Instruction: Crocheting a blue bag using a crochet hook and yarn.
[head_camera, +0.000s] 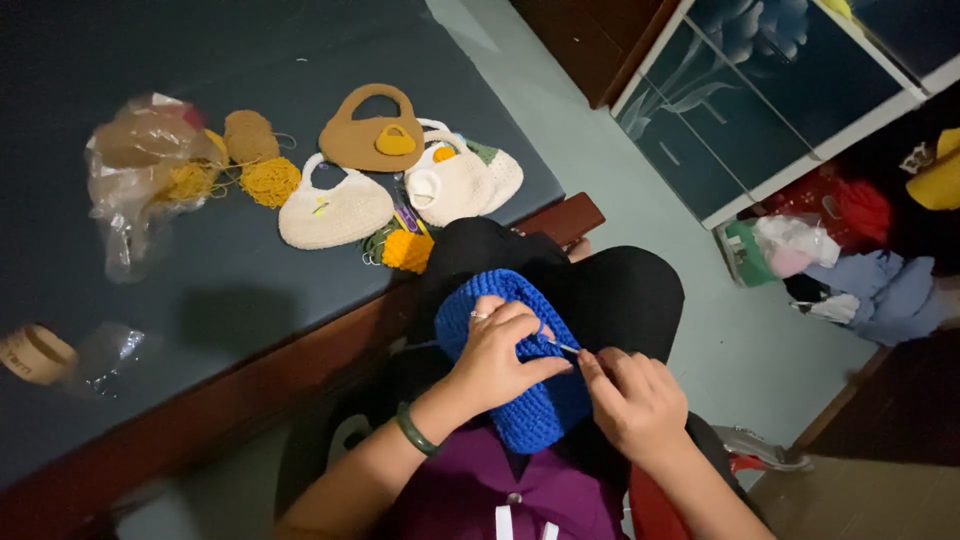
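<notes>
A blue crocheted piece (520, 415) lies over my lap, between my two hands. My left hand (497, 355) grips its upper part, thumb and fingers pinching the fabric; a green bangle (414, 430) circles that wrist. My right hand (632, 397) pinches a thin metal crochet hook (563, 347), whose tip meets the blue fabric near my left thumb. My knees, in black cloth (620, 290), show beyond the piece.
A dark table (250, 290) with a wooden edge stands on the left. On it lie a brown crocheted bag (360, 140), two cream bags (335, 212), yellow yarn (270, 180), a crumpled plastic bag (135, 165) and a tape roll (35, 353). A glass-fronted cabinet (770, 90) and piled clothes (860, 270) stand at right.
</notes>
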